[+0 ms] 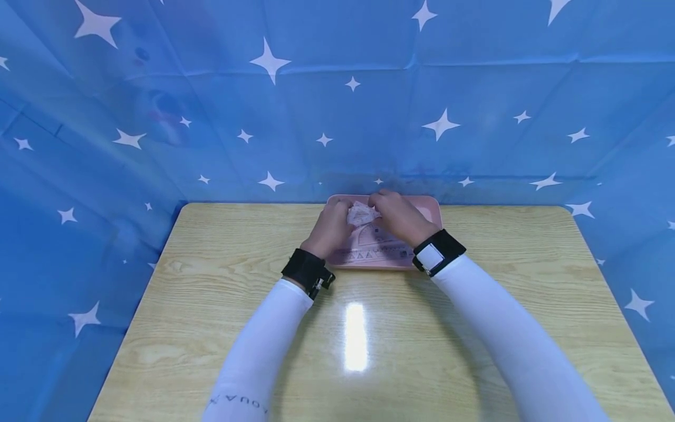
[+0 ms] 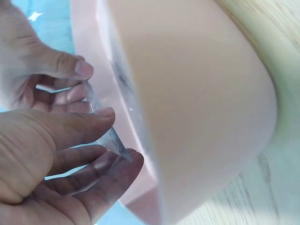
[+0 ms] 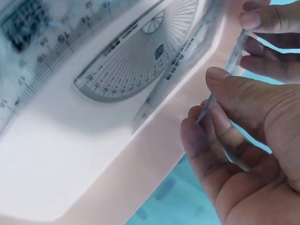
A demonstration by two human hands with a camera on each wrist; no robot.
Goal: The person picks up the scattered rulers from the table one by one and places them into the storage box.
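Between both hands, a thin clear plastic measuring piece [image 1: 362, 214] with printed marks is held above the far part of a pink tray [image 3: 70, 173]. My left hand [image 1: 331, 227] pinches one end between thumb and fingertips. The other end is pinched the same way by my right hand [image 1: 399, 215]. Both wrist views show the piece [image 2: 111, 139] nearly edge-on, so its full outline is hidden. Inside the tray lie a clear protractor [image 3: 126, 70], a clear ruler [image 3: 56, 54] and another clear marked piece [image 3: 187, 56] along the tray's wall.
The tray stands at the far edge of a wood-grain table [image 1: 237, 281], close to a blue star-patterned cloth [image 1: 337, 105] that hangs behind and at both sides. A bright light reflection [image 1: 355, 337] shows on the table in front of the tray.
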